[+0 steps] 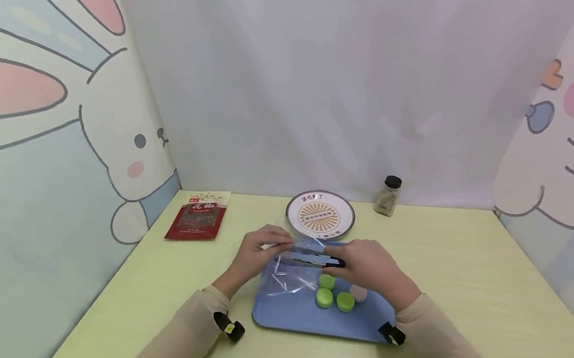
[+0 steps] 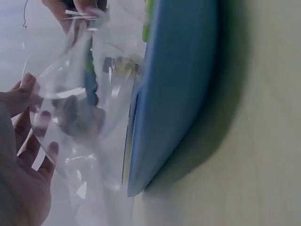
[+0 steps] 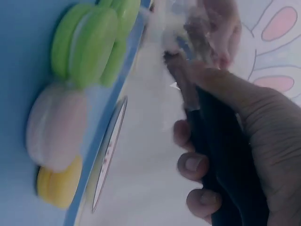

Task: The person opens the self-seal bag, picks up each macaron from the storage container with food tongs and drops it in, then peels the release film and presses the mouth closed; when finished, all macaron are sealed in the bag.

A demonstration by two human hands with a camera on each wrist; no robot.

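My left hand [image 1: 256,253] pinches the edge of a clear plastic bag [image 1: 287,281] between thumb and fingers, and the bag hangs over the left part of a blue tray [image 1: 293,319]. My right hand [image 1: 369,267] grips black-handled tongs [image 3: 218,141], whose metal tips point left at the bag's upper part. What lies between the tips is blurred by the plastic. Below the right hand, green macarons [image 1: 324,298] and a pale pink macaron [image 1: 358,293] sit on the tray. The right wrist view also shows a yellow macaron [image 3: 60,183] beside the pink one.
Behind the tray lies a round patterned plate [image 1: 320,214]. A small jar [image 1: 388,196] with a black lid stands at the back right. At the back left lies a red packet [image 1: 199,216]. White cloth [image 1: 302,87] hangs behind the table [image 1: 464,291].
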